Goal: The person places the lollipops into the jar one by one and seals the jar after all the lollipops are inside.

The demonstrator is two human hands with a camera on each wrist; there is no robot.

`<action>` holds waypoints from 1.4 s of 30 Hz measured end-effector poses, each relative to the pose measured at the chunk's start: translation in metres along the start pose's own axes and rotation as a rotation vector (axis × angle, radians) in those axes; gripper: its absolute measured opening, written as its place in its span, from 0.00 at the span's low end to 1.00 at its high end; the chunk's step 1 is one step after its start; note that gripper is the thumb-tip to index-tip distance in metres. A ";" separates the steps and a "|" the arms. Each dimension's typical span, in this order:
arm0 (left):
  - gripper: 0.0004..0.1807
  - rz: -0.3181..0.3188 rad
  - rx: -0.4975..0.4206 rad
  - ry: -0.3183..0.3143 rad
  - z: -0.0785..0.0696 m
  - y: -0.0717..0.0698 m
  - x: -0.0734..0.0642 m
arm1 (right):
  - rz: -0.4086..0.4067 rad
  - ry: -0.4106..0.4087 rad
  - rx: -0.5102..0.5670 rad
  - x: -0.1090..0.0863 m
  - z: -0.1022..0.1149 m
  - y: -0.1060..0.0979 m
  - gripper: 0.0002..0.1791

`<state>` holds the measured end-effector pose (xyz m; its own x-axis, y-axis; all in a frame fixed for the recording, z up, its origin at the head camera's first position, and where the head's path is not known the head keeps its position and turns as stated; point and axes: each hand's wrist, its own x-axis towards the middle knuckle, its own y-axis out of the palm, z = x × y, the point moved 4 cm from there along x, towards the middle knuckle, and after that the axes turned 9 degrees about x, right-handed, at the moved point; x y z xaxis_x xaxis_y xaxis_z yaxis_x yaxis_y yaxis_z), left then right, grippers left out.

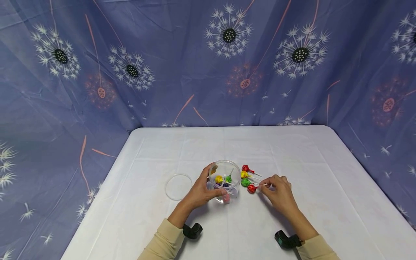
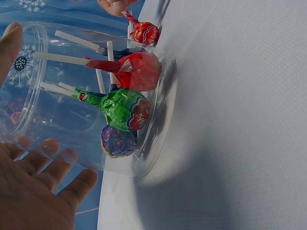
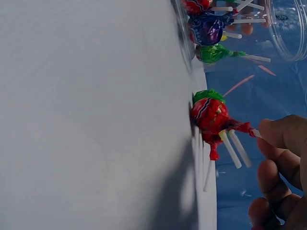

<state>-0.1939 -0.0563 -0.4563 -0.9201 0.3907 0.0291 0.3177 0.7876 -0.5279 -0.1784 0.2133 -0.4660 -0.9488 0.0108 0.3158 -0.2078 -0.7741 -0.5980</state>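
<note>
My left hand (image 1: pixel 199 194) grips a clear plastic jar (image 1: pixel 236 183), thumb on the near side and fingers round the far side. The jar stands open on the table, tilted slightly. Wrapped lollipops lie inside it, among them a green lollipop (image 2: pixel 125 109), a red lollipop (image 2: pixel 140 72) and a purple one (image 2: pixel 119 142). To the right of the jar, my right hand (image 1: pixel 280 192) pinches the white stick of another red lollipop (image 3: pixel 209 116) between thumb and index finger. Its wrapped head is close over the table.
Beside the held lollipop lie a green lollipop (image 1: pixel 245 182), a yellow lollipop (image 1: pixel 244 174) and a red lollipop (image 1: pixel 245 168), sticks pointing right. A round clear lid (image 1: pixel 166 188) rests left of the jar. A patterned blue curtain (image 1: pixel 182 72) hangs behind the white table (image 1: pixel 260 231).
</note>
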 end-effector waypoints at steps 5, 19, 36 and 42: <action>0.52 -0.005 0.011 0.001 0.000 0.000 0.000 | -0.011 -0.042 0.018 0.005 0.007 0.000 0.05; 0.53 -0.002 0.006 -0.014 0.001 -0.002 0.000 | -0.006 -0.088 0.124 0.033 0.051 -0.018 0.04; 0.53 -0.002 -0.007 -0.006 0.000 -0.002 0.000 | 0.070 -0.141 0.298 0.061 0.116 -0.015 0.04; 0.53 0.007 -0.017 -0.017 -0.001 -0.001 0.000 | 0.111 -0.177 0.329 0.063 0.125 0.001 0.02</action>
<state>-0.1940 -0.0564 -0.4551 -0.9216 0.3880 0.0108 0.3278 0.7928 -0.5139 -0.2086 0.1335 -0.3546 -0.8996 -0.1719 0.4016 0.0089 -0.9263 -0.3766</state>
